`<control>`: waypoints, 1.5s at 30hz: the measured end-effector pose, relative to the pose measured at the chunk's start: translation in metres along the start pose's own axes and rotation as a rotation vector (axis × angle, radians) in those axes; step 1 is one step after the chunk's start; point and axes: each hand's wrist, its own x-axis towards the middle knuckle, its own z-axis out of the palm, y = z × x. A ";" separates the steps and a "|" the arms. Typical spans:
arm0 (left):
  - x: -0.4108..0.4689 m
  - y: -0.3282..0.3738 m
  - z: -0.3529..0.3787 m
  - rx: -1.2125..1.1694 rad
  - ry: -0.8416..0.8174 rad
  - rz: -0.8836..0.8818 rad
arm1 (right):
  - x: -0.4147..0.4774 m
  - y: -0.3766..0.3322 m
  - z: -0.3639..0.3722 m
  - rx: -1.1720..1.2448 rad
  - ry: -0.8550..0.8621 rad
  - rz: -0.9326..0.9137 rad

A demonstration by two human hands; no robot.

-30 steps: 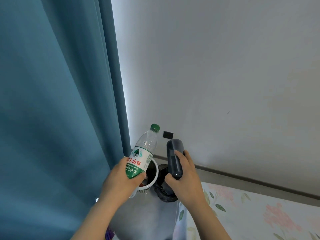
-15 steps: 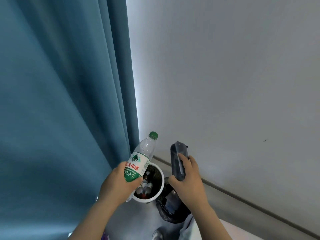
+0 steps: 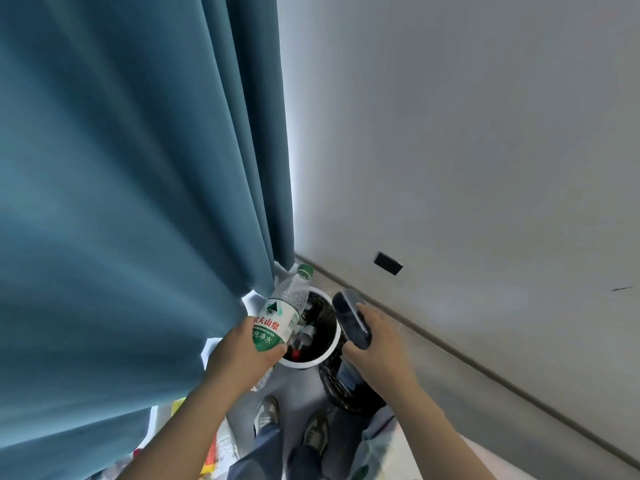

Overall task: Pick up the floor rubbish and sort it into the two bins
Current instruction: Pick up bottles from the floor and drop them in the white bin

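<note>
Blue curtain (image 3: pixel 138 202) hangs on the left, and little bits of coloured rubbish (image 3: pixel 211 455) lie on the floor at its foot. The left hand (image 3: pixel 242 355) has its fingers curled round the bottom half of a clear water bottle (image 3: pixel 282 317) with a green cap. The bottle leans up and away, right over the open white bin (image 3: pixel 308 362), which already has other bottles inside. Next comes a dark packet (image 3: pixel 349 318), held up near the white bin's right edge. The right hand (image 3: pixel 381 348) wraps its fingers and thumb round the packet's lower end. Under that hand sits the black bin (image 3: pixel 339 393), touching the white one. A moment ago the bins were mostly hidden low in the picture. Now the head tips down more, so both bins and the person's shoes (image 3: pixel 266 412) show, and both hands are above the bins. I think this means the dropping can start: bottle into white, packet likely into black. The grips look the same as before, and nothing is let go yet. The black wall plate (image 3: pixel 388 264) is back in sight on the right.
</note>
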 end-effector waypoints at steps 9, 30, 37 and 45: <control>0.081 -0.032 0.043 0.062 -0.130 -0.096 | 0.066 0.028 0.054 -0.087 -0.115 0.062; 0.254 -0.099 0.162 0.264 -0.227 -0.155 | 0.180 0.133 0.174 -0.218 -0.116 0.122; 0.276 -0.107 0.184 0.079 -0.198 -0.208 | 0.192 0.146 0.193 -0.228 -0.130 0.148; 0.280 -0.118 0.187 -0.004 -0.119 -0.123 | 0.198 0.149 0.205 -0.225 -0.130 0.167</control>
